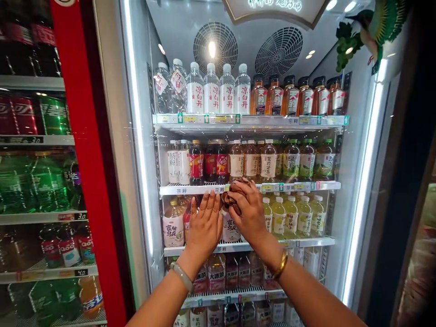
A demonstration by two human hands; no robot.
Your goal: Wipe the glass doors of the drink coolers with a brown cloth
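Note:
My right hand [248, 210] is closed around a crumpled brown cloth [240, 190] in front of the glass door of a drinks fridge. To its left, my left hand [206, 219] lies flat with fingers stretched out, apparently against the glass. A pale bangle [183, 276] is on my left wrist and a gold bangle [281, 265] on my right. Behind the hands, bottles labelled in pink and white [173, 227] and yellow drink bottles [291, 215] stand on a shelf; my hands hide some of them.
Clear water bottles [210, 91] and amber bottles [290, 96] fill the top shelf [252, 120]. Tea bottles [268, 160] line the one below. A red frame [89, 150] and another drinks fridge are at the left. A bird decoration [378, 32] sits at the upper right.

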